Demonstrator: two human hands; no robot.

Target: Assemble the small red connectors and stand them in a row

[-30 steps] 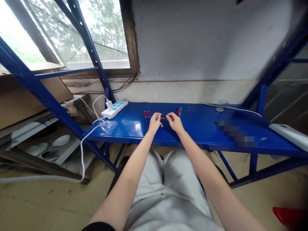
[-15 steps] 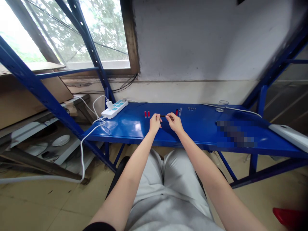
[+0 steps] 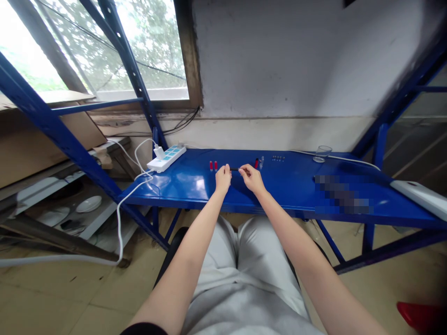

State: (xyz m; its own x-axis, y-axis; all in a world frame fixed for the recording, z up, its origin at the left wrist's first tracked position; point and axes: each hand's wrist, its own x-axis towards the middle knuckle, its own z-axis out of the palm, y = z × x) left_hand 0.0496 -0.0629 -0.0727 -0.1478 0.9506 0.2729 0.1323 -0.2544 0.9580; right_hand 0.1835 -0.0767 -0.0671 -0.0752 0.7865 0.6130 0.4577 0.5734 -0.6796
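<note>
Over the middle of the blue metal shelf (image 3: pixel 286 190), my left hand (image 3: pixel 223 178) and my right hand (image 3: pixel 250 177) each pinch one end of a small dark stick-like part (image 3: pixel 235 169). Both hands have their fingers closed on it. Two small red pieces (image 3: pixel 213 165) lie just left of my left hand. Another red piece and a small clear piece (image 3: pixel 259 162) sit just behind my right hand. A row of tiny dark dots (image 3: pixel 278 158) lies further back to the right.
A white power strip (image 3: pixel 166 157) with a white cable (image 3: pixel 120 209) rests at the shelf's back left corner. A clear glass (image 3: pixel 321 152) stands at the back right. A white flat object (image 3: pixel 419 194) lies at the far right. Blue frame posts (image 3: pixel 129 70) rise on both sides.
Both hands have drawn slightly closer to the back of the shelf while keeping hold of the dark part; little else differs.
</note>
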